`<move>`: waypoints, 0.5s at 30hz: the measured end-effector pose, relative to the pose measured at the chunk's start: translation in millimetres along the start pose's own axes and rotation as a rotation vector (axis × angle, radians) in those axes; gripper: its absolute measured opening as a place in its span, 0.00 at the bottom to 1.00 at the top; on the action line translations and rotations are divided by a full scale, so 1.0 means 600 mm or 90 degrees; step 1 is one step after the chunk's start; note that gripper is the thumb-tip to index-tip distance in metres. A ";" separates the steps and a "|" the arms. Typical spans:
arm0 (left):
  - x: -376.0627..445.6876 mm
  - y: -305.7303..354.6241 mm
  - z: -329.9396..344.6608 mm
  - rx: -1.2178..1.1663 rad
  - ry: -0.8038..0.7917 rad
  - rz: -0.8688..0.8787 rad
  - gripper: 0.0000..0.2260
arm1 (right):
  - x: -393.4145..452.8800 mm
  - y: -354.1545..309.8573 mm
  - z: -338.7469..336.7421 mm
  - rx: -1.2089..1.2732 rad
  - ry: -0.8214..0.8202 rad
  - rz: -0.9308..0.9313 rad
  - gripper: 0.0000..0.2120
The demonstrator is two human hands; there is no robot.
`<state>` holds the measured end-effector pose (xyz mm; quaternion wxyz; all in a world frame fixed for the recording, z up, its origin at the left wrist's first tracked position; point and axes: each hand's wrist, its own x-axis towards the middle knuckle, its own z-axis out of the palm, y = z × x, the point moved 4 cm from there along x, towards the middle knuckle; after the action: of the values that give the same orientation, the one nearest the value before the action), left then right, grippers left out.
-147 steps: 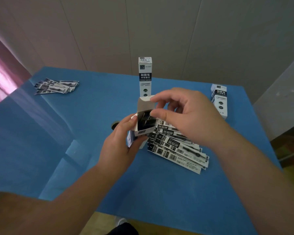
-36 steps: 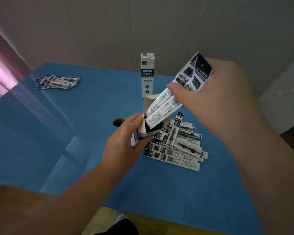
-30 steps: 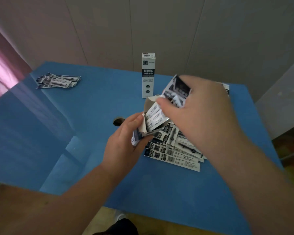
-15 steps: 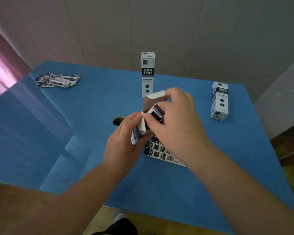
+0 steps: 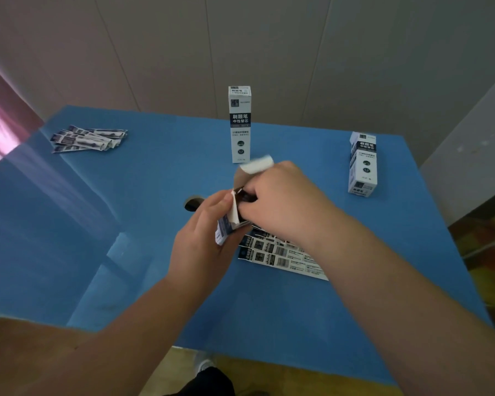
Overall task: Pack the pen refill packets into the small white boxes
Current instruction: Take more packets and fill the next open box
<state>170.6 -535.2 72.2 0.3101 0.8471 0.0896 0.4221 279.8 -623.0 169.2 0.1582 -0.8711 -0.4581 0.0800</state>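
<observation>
Over the middle of the blue counter point(image 5: 269, 324), the left hand point(image 5: 203, 247) grips a small white box point(image 5: 226, 227) from below, fingers curled round its body, the open end tilted up and the top flap point(image 5: 256, 166) standing free. The right hand point(image 5: 283, 204) sits at the box's mouth with fingers bent, fingertips pressed onto dark packets there. Beneath that wrist, a loose heap of refill packets point(image 5: 277, 255) lies flat on the counter. One closed box point(image 5: 239, 124) stands upright just behind the hands; another closed box point(image 5: 363, 164) stands near the right edge. A smaller pile of packets point(image 5: 87, 138) lies at the far left corner. A round hole point(image 5: 192, 203) shows beside the left hand.
</observation>
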 end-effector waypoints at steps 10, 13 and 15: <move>0.002 -0.011 -0.006 -0.019 -0.045 -0.129 0.24 | -0.041 0.175 0.041 0.266 0.162 0.165 0.15; 0.003 -0.015 -0.006 -0.023 -0.047 -0.142 0.25 | -0.041 0.226 0.091 0.035 -0.039 0.226 0.24; 0.004 -0.018 -0.006 -0.025 -0.044 -0.146 0.24 | -0.039 0.231 0.110 -0.032 -0.085 0.210 0.25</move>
<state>170.8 -524.1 69.1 0.3760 0.8392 0.1666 0.3559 354.8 -702.7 58.7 0.0899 -0.9309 -0.3203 0.1509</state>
